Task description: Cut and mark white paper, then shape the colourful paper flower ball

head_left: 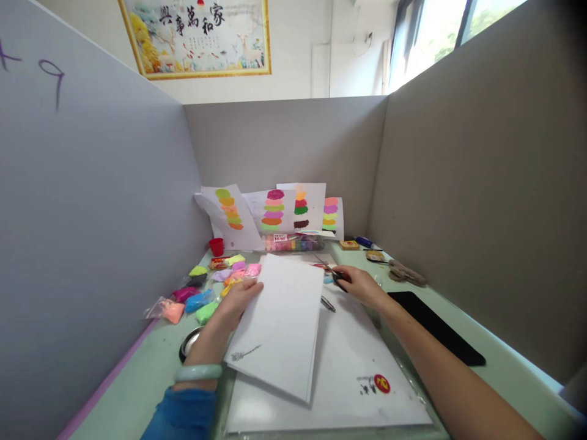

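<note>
My left hand [245,299] grips the left edge of a folded white sheet of paper [279,324], thumb on top. The sheet is tilted above a white board [348,373] with a red round logo near its lower right corner. In my right hand [358,284] is a pair of scissors [337,275], its fingers around the dark handles and the blades pointing up and left, near the paper's upper right corner. A pen [327,304] lies on the board beside the paper's right edge, partly covered by it.
Several small bags of coloured clay [198,300] lie to the left, near a red cup [216,247] and a roll of tape [190,344]. Colour-swatch sheets [277,208] lean at the back behind a pack of markers [293,242]. To the right are a black mat [435,327] and a brown cloth [406,274].
</note>
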{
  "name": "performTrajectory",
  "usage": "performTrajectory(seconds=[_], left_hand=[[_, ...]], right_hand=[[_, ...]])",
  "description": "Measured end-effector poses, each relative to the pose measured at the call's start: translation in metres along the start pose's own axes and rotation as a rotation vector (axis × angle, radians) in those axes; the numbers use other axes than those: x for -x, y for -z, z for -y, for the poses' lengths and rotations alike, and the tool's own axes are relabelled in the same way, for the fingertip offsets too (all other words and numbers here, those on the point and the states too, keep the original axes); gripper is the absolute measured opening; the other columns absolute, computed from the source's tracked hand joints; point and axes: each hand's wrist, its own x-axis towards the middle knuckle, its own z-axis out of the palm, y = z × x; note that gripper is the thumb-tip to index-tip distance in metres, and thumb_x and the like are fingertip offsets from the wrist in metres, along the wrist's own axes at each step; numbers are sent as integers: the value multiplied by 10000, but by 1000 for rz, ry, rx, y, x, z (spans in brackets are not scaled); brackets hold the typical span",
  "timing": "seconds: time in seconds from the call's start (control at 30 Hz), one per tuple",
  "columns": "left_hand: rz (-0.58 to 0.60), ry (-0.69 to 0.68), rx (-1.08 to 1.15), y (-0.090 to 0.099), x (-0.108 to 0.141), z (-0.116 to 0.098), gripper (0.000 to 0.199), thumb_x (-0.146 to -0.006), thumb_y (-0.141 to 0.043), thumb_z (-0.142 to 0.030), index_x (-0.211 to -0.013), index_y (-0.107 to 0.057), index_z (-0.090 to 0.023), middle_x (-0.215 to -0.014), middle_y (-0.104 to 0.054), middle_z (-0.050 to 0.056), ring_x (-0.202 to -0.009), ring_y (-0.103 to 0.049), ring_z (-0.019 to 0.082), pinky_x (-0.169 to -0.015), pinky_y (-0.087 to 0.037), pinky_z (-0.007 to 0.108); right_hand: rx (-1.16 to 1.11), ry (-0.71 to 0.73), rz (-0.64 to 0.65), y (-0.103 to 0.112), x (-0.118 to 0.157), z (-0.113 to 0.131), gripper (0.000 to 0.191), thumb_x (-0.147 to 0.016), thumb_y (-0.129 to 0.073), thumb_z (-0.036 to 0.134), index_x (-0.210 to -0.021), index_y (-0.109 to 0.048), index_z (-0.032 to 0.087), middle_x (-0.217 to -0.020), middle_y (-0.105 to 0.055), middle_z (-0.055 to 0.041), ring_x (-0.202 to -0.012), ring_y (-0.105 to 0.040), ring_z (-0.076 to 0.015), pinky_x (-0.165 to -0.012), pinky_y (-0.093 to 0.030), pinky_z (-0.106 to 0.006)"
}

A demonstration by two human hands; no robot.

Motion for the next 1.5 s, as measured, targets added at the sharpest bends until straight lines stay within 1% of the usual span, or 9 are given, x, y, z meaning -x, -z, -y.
performTrajectory(seconds=[0.17, 0.37, 0.57, 0.77, 0.9, 0.97, 1.07, 1.27, 1.5], left_hand=[[-229, -56, 266, 15, -10, -9, 170, -803, -579, -145, -969, -591, -113, -704, -696, 58, -642, -676, 188, -650, -547, 300], [-346, -118, 453, 26, -15, -11, 146, -801, -569, -137, -942, -605, -136, -718, -700, 40, -649, -676, 178, -703, -558, 309], [-241, -101, 316, 17, -10, -6, 173, -746, -641, -188, -909, -601, -150, -717, -688, 29, -590, -644, 164, -623, -534, 285], [5, -27, 22, -8, -2, 5, 322, -646, -722, -342, -862, -590, -144, -630, -635, 5, -569, -614, 169, -542, -457, 252], [-5, -19, -75, -13, -4, 10, 374, -612, -729, -404, -862, -591, -163, -645, -618, -21, -571, -587, 138, -506, -399, 213], [-31, -12, -86, -13, -6, 11, 386, -609, -721, -420, -870, -588, -169, -657, -620, -25, -554, -567, 126, -482, -369, 201], [-57, -31, -76, -12, -8, 13, 393, -611, -711, -428, -880, -583, -172, -662, -619, -29, -554, -557, 123, -475, -351, 196], [-55, -12, -126, -13, -8, 13, 371, -646, -686, -448, -883, -591, -178, -704, -633, -15, -604, -574, 135, -508, -380, 209], [-38, -11, -193, -14, -5, 9, 362, -645, -686, -425, -891, -606, -171, -777, -656, 9, -682, -598, 159, -567, -415, 231]], right_hand=[[478, -130, 68, 0, 1, -9, 326, -838, -502, 223, -1139, -622, 185, -1089, -647, -140, -985, -584, -279, -770, -369, -348], [596, -87, 29, -9, 4, 4, 275, -878, -467, 264, -837, -710, 141, -967, -675, -170, -1009, -545, -320, -783, -342, -381], [352, 182, 191, -36, 11, 24, 346, -866, -477, 408, -1121, -614, 219, -1055, -648, -88, -914, -606, -237, -706, -376, -286], [437, 34, 45, -36, 8, 18, 247, -864, -464, 301, -979, -642, 174, -1025, -641, -119, -943, -592, -246, -733, -381, -297], [-10, -16, -40, -26, 5, 19, 428, -902, -371, 485, -825, -643, 164, -899, -650, -100, -820, -589, -214, -657, -384, -288], [-382, -49, 82, -26, 6, 24, 520, -900, -308, 567, -815, -612, 154, -756, -635, -70, -624, -548, -158, -561, -365, -269], [-726, -44, 300, -32, 10, 34, 436, -818, -489, 589, -740, -540, 163, -587, -532, 10, -483, -437, -97, -472, -287, -230], [-850, -88, 370, -39, 16, 41, 367, -720, -643, 505, -674, -505, 168, -541, -406, 66, -448, -305, -55, -442, -177, -218], [-750, -134, 213, -42, 13, 35, 352, -726, -642, 467, -631, -446, 191, -449, -416, 71, -404, -332, -65, -419, -188, -214]])
